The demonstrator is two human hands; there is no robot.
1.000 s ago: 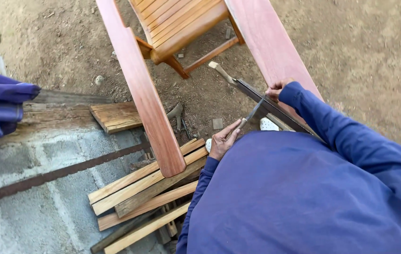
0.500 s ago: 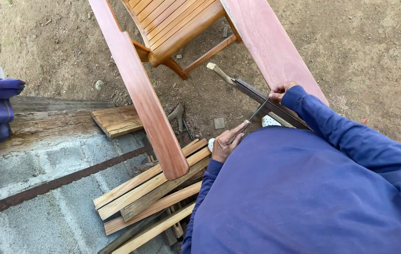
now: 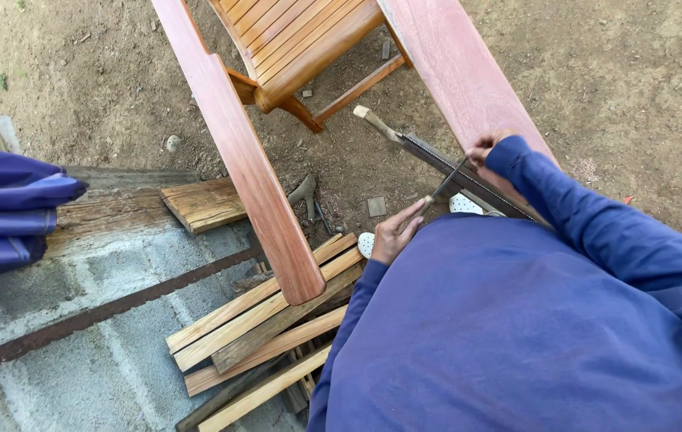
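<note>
- The person's left hand (image 3: 395, 234) pinches the near end of a thin file (image 3: 442, 184) — a slim dark metal rod, angled up toward the saw.
- The right hand (image 3: 485, 148) is closed around the hand saw (image 3: 445, 164), near where the file crosses its blade, just beside the chair's right armrest (image 3: 453, 72).
- The saw lies slantwise above the dirt between the two armrests; its pale wooden handle (image 3: 373, 122) points away from the person, and the long blade is dark and narrow.
- Judged from its look, the saw is stiff and fairly light — its toothed edge is sharp, so it is best gripped by the back of the blade or the handle.
- The file seems rigid, and slender enough to slip; a firm hold at its end suits it.
- Loose wooden slats (image 3: 265, 324) lie below the left armrest (image 3: 245, 160).
</note>
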